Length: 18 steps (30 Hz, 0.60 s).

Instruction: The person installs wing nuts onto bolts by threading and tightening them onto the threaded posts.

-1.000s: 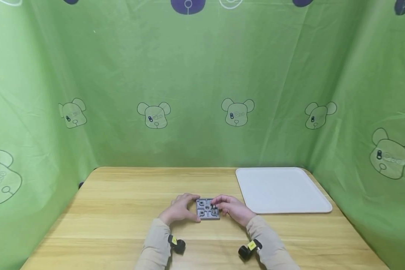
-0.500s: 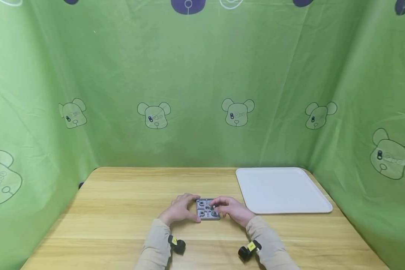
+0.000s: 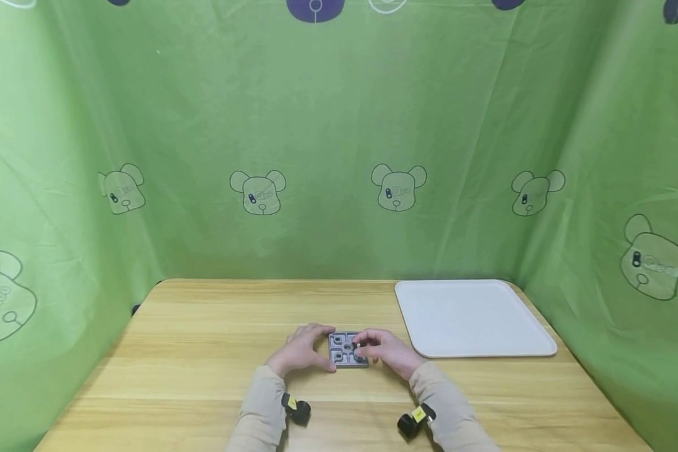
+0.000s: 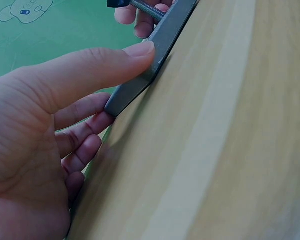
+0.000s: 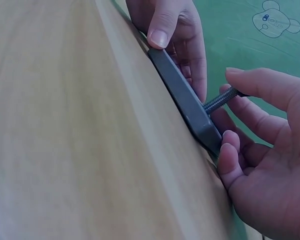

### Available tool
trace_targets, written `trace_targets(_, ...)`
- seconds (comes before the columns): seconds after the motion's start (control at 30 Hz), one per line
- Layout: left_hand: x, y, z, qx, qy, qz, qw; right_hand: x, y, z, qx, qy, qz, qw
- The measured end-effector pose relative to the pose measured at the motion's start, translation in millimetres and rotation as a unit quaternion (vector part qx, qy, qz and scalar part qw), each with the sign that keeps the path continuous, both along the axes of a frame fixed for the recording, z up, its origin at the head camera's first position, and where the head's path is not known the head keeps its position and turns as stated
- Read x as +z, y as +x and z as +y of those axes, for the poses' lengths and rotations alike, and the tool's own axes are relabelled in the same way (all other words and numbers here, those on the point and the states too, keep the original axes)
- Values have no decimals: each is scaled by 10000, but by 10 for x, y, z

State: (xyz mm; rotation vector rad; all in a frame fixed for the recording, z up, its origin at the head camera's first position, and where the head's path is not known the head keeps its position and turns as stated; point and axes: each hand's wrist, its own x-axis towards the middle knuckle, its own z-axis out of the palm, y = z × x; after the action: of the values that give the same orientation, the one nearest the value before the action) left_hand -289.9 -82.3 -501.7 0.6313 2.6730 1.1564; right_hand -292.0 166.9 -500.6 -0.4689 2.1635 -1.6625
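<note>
the left hand grips a square grey plate on the counter; the right hand pinches a bolt rising from it.

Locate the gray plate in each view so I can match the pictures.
Head: gray plate, just below center.
Left wrist: gray plate, upper middle, slanting edge-on.
Right wrist: gray plate, slightly right of center, slanting edge-on.
Shared landmark: bear-printed green curtain, in all three views.

1. you have a pale wood-grain table with rounded far corners before you.
2. at its far right corner, you see a white rectangular tray.
3. midway across, left of the tray, a square grey recessed plate lies flat.
</note>
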Motion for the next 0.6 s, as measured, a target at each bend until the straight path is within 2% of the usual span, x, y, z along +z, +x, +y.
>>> trace_targets(0.3,21,12,4,-13,-26,0,10000,-19,-41,40,141,-84,-80,9998)
trace_targets(0.6,29,18,4,-6,-5,23,10000,-2,-54,56,-87,-559,-475,9973)
